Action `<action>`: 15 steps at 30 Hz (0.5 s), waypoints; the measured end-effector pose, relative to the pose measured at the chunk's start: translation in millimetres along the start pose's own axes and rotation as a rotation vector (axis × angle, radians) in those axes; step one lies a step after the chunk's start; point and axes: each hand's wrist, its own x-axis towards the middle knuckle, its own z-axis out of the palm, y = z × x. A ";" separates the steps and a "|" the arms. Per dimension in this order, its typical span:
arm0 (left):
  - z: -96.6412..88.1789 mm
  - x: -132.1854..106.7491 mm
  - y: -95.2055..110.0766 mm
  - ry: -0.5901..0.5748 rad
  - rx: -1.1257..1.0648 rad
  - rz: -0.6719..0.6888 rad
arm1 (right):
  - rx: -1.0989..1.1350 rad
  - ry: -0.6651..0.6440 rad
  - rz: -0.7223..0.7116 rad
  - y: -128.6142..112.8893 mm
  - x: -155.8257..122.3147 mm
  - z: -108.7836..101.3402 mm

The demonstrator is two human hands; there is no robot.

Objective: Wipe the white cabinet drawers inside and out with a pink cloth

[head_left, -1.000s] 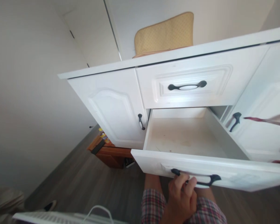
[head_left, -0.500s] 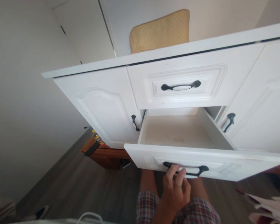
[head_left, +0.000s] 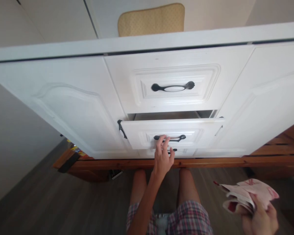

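Observation:
My left hand (head_left: 163, 157) reaches forward with its fingers stretched out, their tips against the black handle (head_left: 170, 138) of the middle drawer (head_left: 203, 130) of a white cabinet (head_left: 71, 107). That drawer is pushed almost in, with only a narrow gap showing above its front. My right hand (head_left: 259, 218) is low at the right, closed around a folded white cloth with red patterns (head_left: 245, 195). The top drawer (head_left: 172, 86) above is closed.
A tan padded cushion (head_left: 152, 20) lies on top of the cabinet. The cabinet stands on a wooden base (head_left: 210, 162). A small colourful package (head_left: 75, 150) sits by its left end. My bare knees and plaid shorts (head_left: 186, 215) are below, over dark wood flooring (head_left: 51, 199).
The middle drawer has gone from wide open to almost closed under my left hand. My right hand has come into view with the cloth. My view has swung left and nearer the cabinet.

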 end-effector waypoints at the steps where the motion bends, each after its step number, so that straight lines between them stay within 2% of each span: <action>1: 3.0 7.1 -7.0 -0.019 -0.016 -0.002 | 0.013 0.013 0.000 -0.7 1.2 -1.9; 5: 6.0 31.5 -26.3 -0.115 -0.020 -0.006 | 0.038 0.021 0.001 -2.4 -0.4 -7.7; 8: -6.7 37.2 -11.9 -0.191 -0.028 -0.077 | 0.055 0.008 0.033 1.2 -5.9 -13.5; 10: -25.4 35.6 17.3 -0.194 -0.101 -0.197 | 0.038 0.016 0.057 5.2 -11.0 -17.8; 13: -68.4 33.2 79.9 -0.196 -0.421 -0.346 | 0.018 0.037 0.067 10.9 -18.9 -22.9; 15: -100.9 35.1 121.6 -0.331 -0.741 -0.459 | 0.011 0.017 0.101 13.8 -23.6 -24.8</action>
